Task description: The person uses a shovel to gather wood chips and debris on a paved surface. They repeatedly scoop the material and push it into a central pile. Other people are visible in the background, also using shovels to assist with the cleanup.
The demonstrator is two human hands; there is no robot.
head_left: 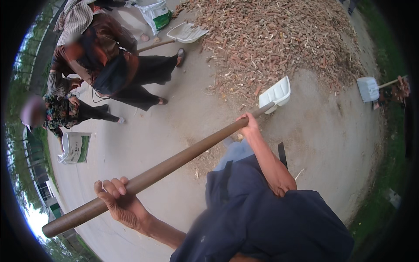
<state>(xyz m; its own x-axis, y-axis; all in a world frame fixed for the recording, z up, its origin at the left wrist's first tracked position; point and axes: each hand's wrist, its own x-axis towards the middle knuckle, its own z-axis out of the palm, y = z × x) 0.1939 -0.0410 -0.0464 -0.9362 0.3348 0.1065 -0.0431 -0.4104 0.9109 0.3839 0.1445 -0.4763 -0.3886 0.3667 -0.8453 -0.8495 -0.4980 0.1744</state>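
I hold a scoop shovel with a thick brown wooden handle (183,159) and a white plastic blade (276,92). My left hand (122,201) wraps the handle near its butt end, at the lower left. Farther along, close to the blade, my right hand (248,124) grips the same handle. The blade sits at the near edge of a large heap of corn cobs (278,39). White ribs show on its inner face, and I see no cobs in it.
Two people (108,59) (62,111) stand at the left; the farther one touches a white and green sack (77,148) bearing writing. Another white scoop (187,32) lies at the heap's left, below a second sack (157,16). A third white shovel (368,89) is at right, by grass (392,131). The ground is concrete (157,137).
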